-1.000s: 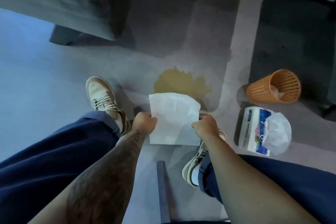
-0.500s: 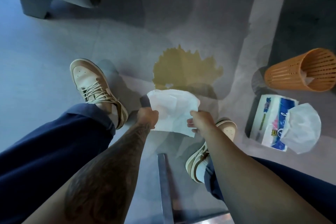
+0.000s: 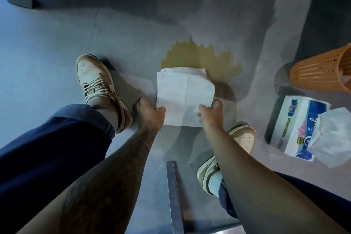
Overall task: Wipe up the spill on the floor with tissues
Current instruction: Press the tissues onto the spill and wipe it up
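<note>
Wiping has barely begun. The yellowish spill (image 3: 205,57) spreads wide across the grey floor (image 3: 57,53) just above centre frame, with its ragged outline whole. One white tissue (image 3: 185,97) is stretched flat at centre. Its far edge overlaps the puddle's near rim, though I cannot tell whether it touches the liquid. The left hand (image 3: 151,114) pinches the tissue's lower left edge and the right hand (image 3: 210,115) pinches its lower right edge. Soaking, rubbing and binning all seem to lie ahead, and one sheet looks unlikely to be enough. The tissue pack (image 3: 298,125) at right and the orange basket (image 3: 321,70) at the right edge sit close by.

Half a second ago the sheet hung slack and bunched between the hands, short of the puddle. Now it is spread out and pushed forward over the near rim.
</note>
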`<state>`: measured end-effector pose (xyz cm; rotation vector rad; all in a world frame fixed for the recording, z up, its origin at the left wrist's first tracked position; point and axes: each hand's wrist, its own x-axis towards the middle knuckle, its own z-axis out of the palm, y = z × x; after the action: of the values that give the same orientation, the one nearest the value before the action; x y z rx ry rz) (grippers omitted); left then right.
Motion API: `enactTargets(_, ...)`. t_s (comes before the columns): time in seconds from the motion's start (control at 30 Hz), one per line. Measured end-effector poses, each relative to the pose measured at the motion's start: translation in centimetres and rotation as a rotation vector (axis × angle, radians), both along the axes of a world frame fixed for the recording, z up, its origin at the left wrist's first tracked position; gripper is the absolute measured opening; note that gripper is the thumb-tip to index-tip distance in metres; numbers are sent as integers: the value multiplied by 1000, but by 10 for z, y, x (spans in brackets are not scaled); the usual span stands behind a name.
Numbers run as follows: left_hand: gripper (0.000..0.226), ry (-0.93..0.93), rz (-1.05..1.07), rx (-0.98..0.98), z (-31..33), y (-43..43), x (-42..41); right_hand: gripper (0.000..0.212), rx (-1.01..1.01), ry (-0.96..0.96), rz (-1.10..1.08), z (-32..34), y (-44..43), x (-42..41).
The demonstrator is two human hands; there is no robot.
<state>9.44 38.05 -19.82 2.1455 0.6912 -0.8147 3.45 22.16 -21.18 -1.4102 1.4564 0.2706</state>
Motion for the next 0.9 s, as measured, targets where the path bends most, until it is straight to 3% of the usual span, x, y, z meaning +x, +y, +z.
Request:
enactTargets(0.07,76,-176,-159,135,4,2,-8,38,-146,-20,97,7,5,-7)
enactTargets(0.17,75,-351,-666,244,3,4,-17,35,-369,-66,458,11,10,-12)
enactTargets(0.3,73,-229,-1120,214,-2,-12,-8,50,-432,36,1016,4,14,7)
enactTargets(0.43,78,-163,-1497,363,-17,-15,9,63,-429,128,1341,-2,13,23)
enactTargets(0.6,87,-91,-1673,433,-23,-5,19,71,-418,191,1507,-3,6,27)
enactTargets(0.77,78,-139,-1677,419,-24,-6,25,63,-491,135,1543,-4,1,27)
enactTargets(0.9,80,-121,-1663,373,-26,1,26,63,-414,155,1543,-6,-1,31)
